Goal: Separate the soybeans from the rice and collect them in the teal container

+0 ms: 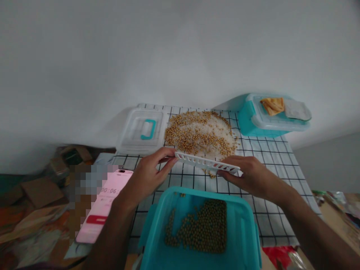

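My left hand (153, 170) and right hand (249, 174) pinch opposite ends of the white slotted tray (206, 162), between the grain pile (197, 137) and the turquoise bin (208, 194). Checked cloth (261, 154) separates my right hand from the lidded box (263, 131); the translucent lid (132, 131) borders the pile's left edge.

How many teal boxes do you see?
2: an open box at the front of the table, with beans inside; and a lidded box at the back right. Others could be hidden or out of frame.
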### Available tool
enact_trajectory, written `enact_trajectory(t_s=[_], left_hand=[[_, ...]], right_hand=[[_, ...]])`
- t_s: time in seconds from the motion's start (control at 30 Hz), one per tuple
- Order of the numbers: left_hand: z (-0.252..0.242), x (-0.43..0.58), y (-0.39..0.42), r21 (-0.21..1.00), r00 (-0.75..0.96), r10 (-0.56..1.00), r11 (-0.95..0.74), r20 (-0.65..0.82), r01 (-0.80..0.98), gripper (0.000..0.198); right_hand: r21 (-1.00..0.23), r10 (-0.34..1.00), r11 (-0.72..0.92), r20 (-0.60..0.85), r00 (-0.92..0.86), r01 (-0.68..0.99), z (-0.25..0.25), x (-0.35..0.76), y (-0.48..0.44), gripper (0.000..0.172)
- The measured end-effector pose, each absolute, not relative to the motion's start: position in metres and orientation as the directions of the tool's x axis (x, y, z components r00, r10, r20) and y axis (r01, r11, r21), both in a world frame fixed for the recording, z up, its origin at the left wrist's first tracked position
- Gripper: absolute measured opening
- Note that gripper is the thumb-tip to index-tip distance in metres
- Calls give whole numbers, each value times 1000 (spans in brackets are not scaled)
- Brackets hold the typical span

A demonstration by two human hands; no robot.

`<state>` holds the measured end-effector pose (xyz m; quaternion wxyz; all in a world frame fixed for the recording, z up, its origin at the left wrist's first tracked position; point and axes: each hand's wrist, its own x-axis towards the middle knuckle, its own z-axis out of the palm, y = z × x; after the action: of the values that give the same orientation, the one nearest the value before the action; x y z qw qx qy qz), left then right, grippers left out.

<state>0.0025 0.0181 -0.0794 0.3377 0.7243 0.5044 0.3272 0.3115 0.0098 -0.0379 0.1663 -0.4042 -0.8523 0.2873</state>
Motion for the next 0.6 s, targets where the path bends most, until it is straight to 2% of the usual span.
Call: enact_trajectory(t_s=[0.13, 0.27, 0.43, 0.6], left_hand=[[-76, 1, 11, 829, 409, 912, -219, -14, 515, 14], [-77, -3, 4, 845, 501, 859, -189, -105, 500, 15], [-85, -9, 1, 895, 574, 818, -233, -31, 381, 20], [-89, -15, 3, 913, 634, 773, -273, 22, 302, 29]], right_hand=[[-660, 809, 434, -13, -587, 613, -48, 329, -14, 19], [-694, 796, 411, -42, -603, 591, -64, 343, -35, 35], [-709, 775, 459, 25, -632, 535, -78, 349, -46, 44], [-685, 745, 527, 87, -661, 504, -79, 346, -46, 44]])
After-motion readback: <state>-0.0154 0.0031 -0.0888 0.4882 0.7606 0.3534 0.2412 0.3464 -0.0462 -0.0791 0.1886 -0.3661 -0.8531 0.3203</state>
